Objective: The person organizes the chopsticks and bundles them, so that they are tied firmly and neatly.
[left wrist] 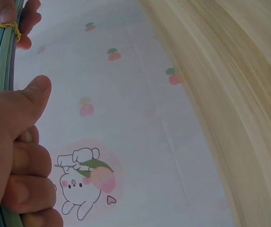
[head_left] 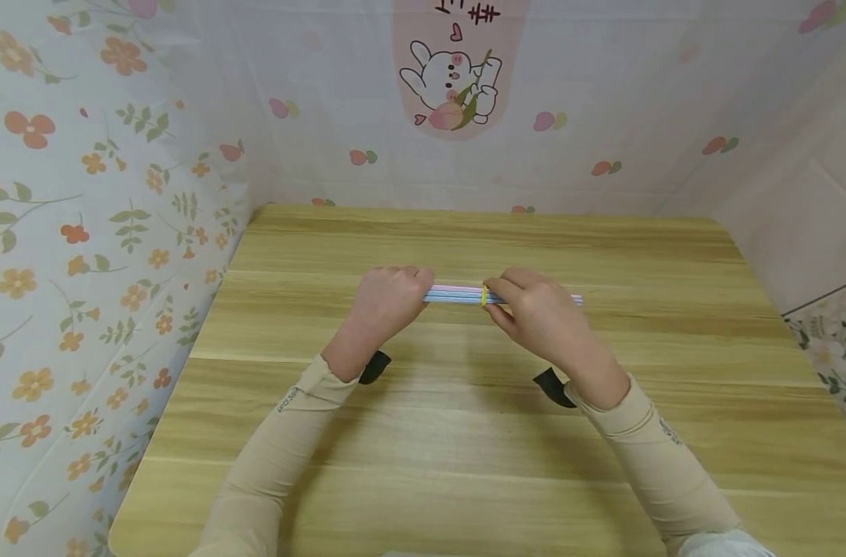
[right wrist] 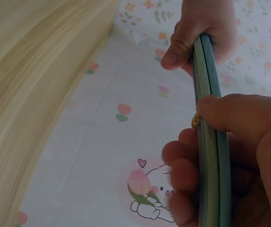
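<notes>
A bundle of long, thin pastel sticks (head_left: 454, 295), pink and blue in the head view, is held level above the table. My left hand (head_left: 390, 303) grips one end, with its fingers curled round it in the left wrist view. A yellow rubber band (head_left: 484, 295) circles the bundle. Right at that band, my right hand (head_left: 544, 317) pinches the sticks between thumb and fingers. The far right ends poke out beyond this hand. In the right wrist view the thumb lies along the sticks (right wrist: 212, 170), beside the band (right wrist: 195, 121). The left end is hidden inside the left fist.
Below the hands spreads a wood-grain table (head_left: 437, 464) with rounded corners. A white cloth with a cartoon rabbit (head_left: 458, 81) hangs behind it, and a flowered cloth (head_left: 82, 309) hangs on the left. Dark strap ends (head_left: 554, 387) stick out near both wrists.
</notes>
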Demonstrator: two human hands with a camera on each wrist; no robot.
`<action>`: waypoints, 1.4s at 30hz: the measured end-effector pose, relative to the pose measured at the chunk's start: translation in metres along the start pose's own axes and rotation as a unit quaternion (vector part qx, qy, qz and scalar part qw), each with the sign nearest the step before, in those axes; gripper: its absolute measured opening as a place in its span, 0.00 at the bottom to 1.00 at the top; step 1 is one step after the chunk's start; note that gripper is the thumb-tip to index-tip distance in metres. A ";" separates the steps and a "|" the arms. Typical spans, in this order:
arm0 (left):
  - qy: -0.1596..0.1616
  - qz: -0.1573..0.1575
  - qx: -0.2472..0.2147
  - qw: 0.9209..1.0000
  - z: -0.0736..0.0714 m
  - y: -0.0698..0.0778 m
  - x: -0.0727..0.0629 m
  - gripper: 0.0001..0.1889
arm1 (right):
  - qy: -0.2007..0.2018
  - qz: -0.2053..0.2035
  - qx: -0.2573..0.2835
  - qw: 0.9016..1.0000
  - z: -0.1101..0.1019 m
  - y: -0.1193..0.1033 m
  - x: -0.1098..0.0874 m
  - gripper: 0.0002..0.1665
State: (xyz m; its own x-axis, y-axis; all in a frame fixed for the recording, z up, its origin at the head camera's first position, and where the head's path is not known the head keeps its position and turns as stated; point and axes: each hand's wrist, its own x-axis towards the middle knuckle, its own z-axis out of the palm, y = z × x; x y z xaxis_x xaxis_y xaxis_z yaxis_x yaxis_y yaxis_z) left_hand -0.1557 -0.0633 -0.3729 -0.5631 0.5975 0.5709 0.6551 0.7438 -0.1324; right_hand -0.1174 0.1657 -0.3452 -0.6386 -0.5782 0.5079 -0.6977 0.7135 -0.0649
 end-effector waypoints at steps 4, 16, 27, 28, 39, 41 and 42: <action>0.000 0.001 0.003 1.000 -0.001 0.001 0.000 0.16 | 0.002 0.001 0.009 1.000 0.001 0.000 -0.001 0.14; -0.004 0.007 0.012 1.000 -0.003 0.002 0.001 0.15 | 0.031 0.007 -0.016 0.999 0.006 0.000 -0.001 0.19; -0.015 0.010 0.018 1.000 -0.007 0.004 0.003 0.12 | 0.020 0.027 -0.071 0.997 0.007 -0.004 -0.001 0.28; -0.016 0.010 0.018 1.000 -0.006 0.004 0.003 0.12 | 0.020 0.028 -0.076 0.997 0.008 -0.004 0.000 0.29; -0.012 0.007 0.033 0.999 -0.005 0.004 0.004 0.12 | 0.008 0.040 -0.034 0.999 0.005 -0.002 0.000 0.26; -0.010 0.005 0.032 0.999 -0.004 0.003 0.003 0.12 | 0.001 0.042 -0.017 0.999 0.003 -0.002 0.000 0.22; -0.009 0.004 0.031 0.999 -0.004 0.003 0.003 0.13 | -0.001 0.043 -0.010 0.999 0.002 -0.003 0.000 0.20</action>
State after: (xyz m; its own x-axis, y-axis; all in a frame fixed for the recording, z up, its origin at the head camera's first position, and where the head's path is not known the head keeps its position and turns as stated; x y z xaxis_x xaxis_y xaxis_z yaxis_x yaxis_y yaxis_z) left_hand -0.1535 -0.0600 -0.3685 -0.5683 0.6079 0.5545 0.6270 0.7563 -0.1867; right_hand -0.1161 0.1633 -0.3466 -0.6961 -0.5161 0.4991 -0.6345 0.7675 -0.0912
